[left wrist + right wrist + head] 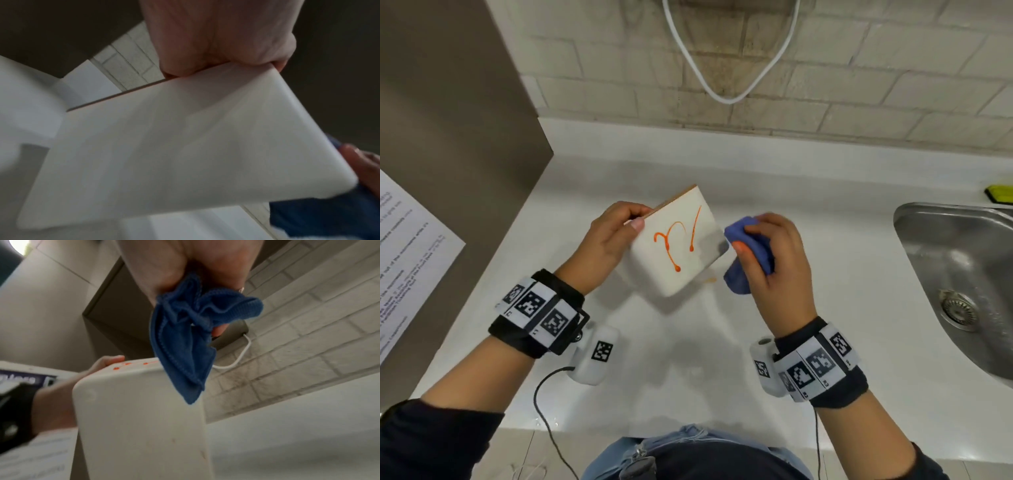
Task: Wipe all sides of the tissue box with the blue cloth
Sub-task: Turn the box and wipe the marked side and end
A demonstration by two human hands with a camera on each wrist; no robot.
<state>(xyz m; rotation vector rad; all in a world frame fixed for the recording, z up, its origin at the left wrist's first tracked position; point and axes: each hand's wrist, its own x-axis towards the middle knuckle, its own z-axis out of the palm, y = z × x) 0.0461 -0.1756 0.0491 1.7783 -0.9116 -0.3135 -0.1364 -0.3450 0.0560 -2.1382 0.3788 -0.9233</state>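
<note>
A white tissue box (677,240) with orange squiggles of sauce on its upturned face is held tilted above the counter. My left hand (616,236) grips its far left edge, thumb on the stained face. My right hand (767,253) clutches a bunched blue cloth (748,253) at the box's right corner, touching it. From the left wrist the box (164,154) shows a plain white side beneath the left hand (216,42), with the cloth (329,216) at its lower corner. The right wrist view shows the cloth (185,337) hanging from the right hand (185,264) over the box (139,418).
The white counter (825,291) runs to a steel sink (962,267) on the right, with a yellow-green sponge (1000,193) behind it. A small orange drip (710,280) lies under the box. A grey panel (448,120) with a printed sheet (404,253) stands left; a white cable (722,78) hangs on the tiled wall.
</note>
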